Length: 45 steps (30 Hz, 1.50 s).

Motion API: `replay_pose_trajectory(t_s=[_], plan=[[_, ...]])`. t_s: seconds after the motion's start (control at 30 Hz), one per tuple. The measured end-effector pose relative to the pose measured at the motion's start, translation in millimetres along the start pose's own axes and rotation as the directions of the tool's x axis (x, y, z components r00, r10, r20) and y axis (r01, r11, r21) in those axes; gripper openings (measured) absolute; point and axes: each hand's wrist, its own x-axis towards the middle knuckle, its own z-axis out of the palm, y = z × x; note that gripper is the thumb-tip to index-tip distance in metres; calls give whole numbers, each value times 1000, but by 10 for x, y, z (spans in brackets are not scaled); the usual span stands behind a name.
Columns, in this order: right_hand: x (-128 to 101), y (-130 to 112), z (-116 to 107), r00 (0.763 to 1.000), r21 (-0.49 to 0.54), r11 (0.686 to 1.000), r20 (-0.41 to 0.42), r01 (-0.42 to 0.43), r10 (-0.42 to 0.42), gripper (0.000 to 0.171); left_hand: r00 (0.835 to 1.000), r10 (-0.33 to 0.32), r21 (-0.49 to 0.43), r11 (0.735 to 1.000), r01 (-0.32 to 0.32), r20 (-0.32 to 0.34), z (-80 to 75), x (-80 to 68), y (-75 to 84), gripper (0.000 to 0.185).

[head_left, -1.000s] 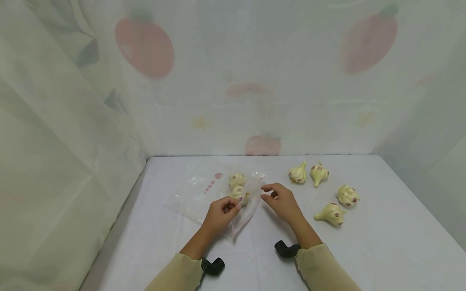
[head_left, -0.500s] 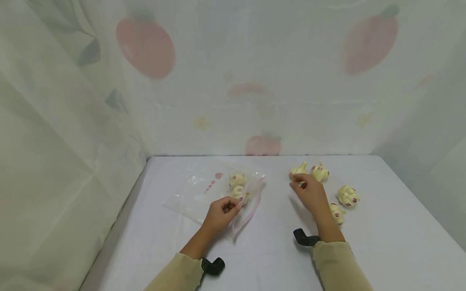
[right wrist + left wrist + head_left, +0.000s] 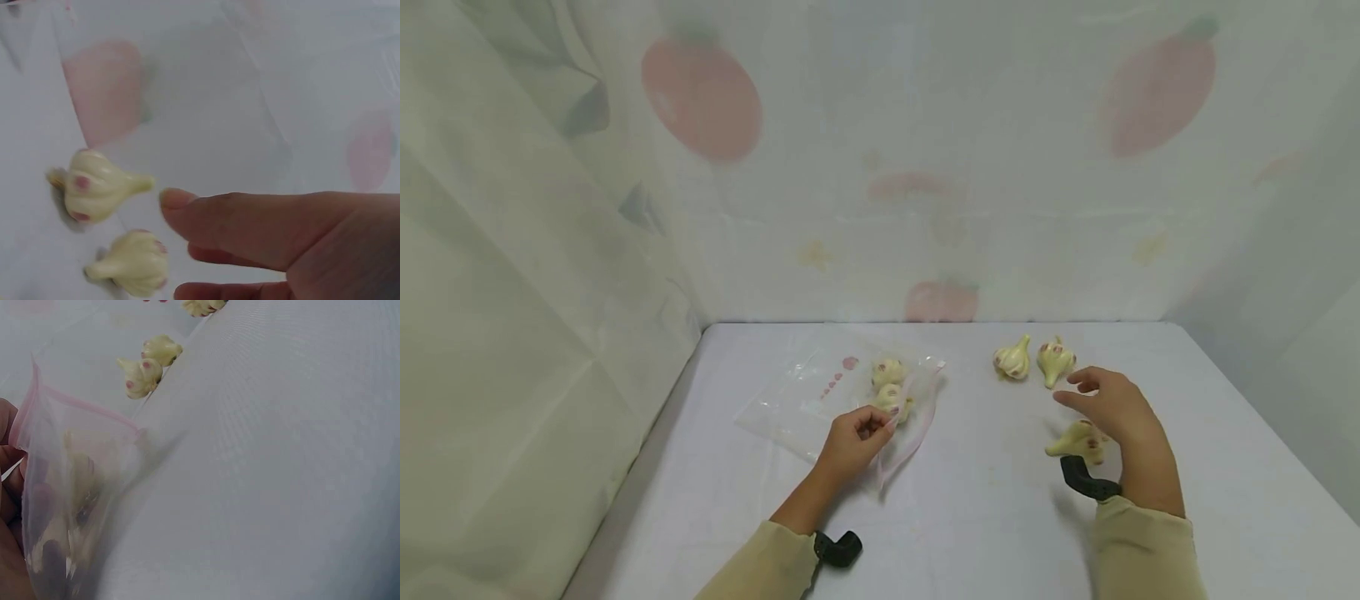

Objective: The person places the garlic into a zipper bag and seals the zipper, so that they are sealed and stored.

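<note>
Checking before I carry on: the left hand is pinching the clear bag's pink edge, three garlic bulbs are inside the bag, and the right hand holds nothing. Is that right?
Not quite: the head view shows two garlic bulbs inside the clear bag, not three. The left hand is pinching its pink edge, and the right hand holds nothing.

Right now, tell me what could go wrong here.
The left hand pinches the pink-edged clear plastic bag at its mouth; a slip could let it close. The black curved wrist device near the right hand looks close to a pale-yellow, purple-blotched garlic bulb and might nudge it.
</note>
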Motion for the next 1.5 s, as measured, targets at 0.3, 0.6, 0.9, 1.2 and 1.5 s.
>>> replay_pose_trajectory(t_s=[0.3, 0.6, 0.9, 1.2, 1.5], plan=[[-8, 82, -49, 990, -2, 996, 112, -87, 86, 73, 1000, -10, 4, 1000, 10, -7, -2, -7, 10, 3], [80, 115, 135, 980, 91, 995, 197, -32, 14, 60, 1000, -9, 9, 1000, 9, -1, -7, -7, 30, 9], [197, -8, 368, 989, 68, 995, 125, 70, -78, 52, 1000, -31, 2, 1000, 31, -2, -12, -1, 22, 4], [349, -213, 684, 982, 74, 985, 97, 158, -165, 49, 1000, -17, -7, 1000, 17, 2, -11, -8, -1, 3], [367, -248, 737, 968, 175, 970, 156, 168, -196, 52, 1000, -12, -4, 1000, 12, 3, 2, -11, 20, 3]])
